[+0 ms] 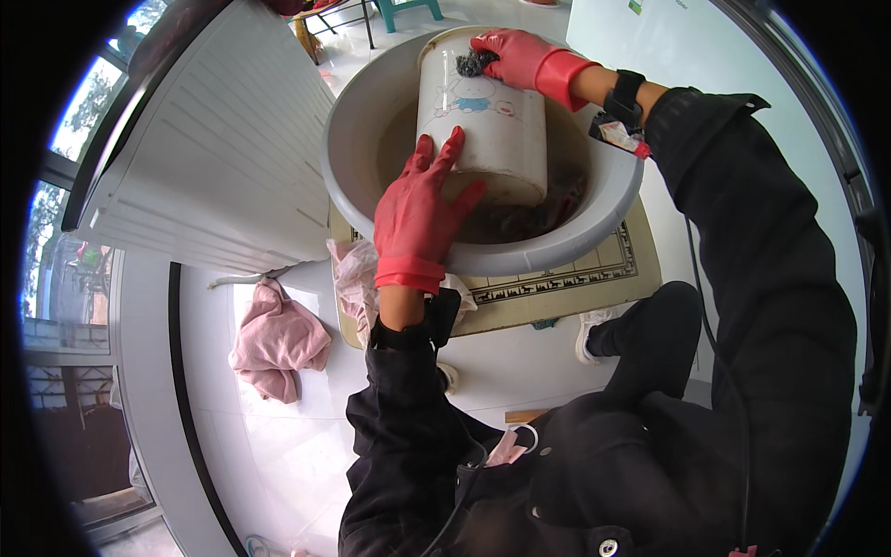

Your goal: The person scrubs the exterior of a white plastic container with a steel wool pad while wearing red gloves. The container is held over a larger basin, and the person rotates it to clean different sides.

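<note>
A white plastic bucket [480, 139] with a printed cartoon animal lies tilted on its side in a large grey basin [536, 257]. Murky water [480, 224] fills the basin's bottom, with some dark, unclear thing in it at the right. My right hand [518, 63], in a red rubber glove, holds a dark scouring pad [475, 64] against the bucket's wall near its rim. With fingers spread, my left hand [421, 209], gloved in red too, rests on the bucket's lower side near its base.
The basin stands on a low table [571, 299] with a patterned border. Pink cloth [355, 278] hangs at its near left corner. Another pink cloth [282, 341] lies on the tiled floor. A ribbed white panel [230, 139] stands left, a white appliance [647, 63] right. A teal stool [411, 10] is behind.
</note>
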The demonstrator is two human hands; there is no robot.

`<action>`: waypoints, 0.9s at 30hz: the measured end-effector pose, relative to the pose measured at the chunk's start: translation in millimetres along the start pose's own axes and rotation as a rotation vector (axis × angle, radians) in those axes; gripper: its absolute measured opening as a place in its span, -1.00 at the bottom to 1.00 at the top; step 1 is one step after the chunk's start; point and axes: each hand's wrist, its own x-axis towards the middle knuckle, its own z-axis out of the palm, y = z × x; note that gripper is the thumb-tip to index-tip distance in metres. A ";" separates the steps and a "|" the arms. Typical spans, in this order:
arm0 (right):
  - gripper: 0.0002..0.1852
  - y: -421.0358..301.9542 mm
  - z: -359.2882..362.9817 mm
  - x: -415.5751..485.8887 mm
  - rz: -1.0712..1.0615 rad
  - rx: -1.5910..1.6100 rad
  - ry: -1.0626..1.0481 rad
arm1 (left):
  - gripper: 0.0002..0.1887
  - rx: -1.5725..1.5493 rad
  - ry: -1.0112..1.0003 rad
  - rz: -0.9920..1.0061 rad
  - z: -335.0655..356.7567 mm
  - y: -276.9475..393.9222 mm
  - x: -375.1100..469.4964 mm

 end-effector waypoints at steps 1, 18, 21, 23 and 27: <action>-0.47 -12.8 -5.1 -16.8 -0.049 0.074 -0.034 | -0.33 0.003 -0.007 -0.004 -0.2 -0.3 0.2; -0.53 -17.1 -5.1 -42.2 -0.057 0.104 -0.060 | -0.30 -0.012 -0.019 -0.011 -1.5 2.2 -0.4; -0.48 -28.9 -13.5 -49.6 -0.124 0.136 -0.190 | -0.31 -0.002 -0.039 -0.016 1.1 -0.8 0.2; -0.48 -24.3 -15.6 -32.3 -0.094 0.113 -0.161 | -0.31 0.001 -0.028 0.013 0.9 -2.0 0.0; -0.53 -1.8 -12.5 13.2 0.129 0.022 -0.028 | -0.32 0.021 -0.031 0.018 -2.7 0.0 1.1</action>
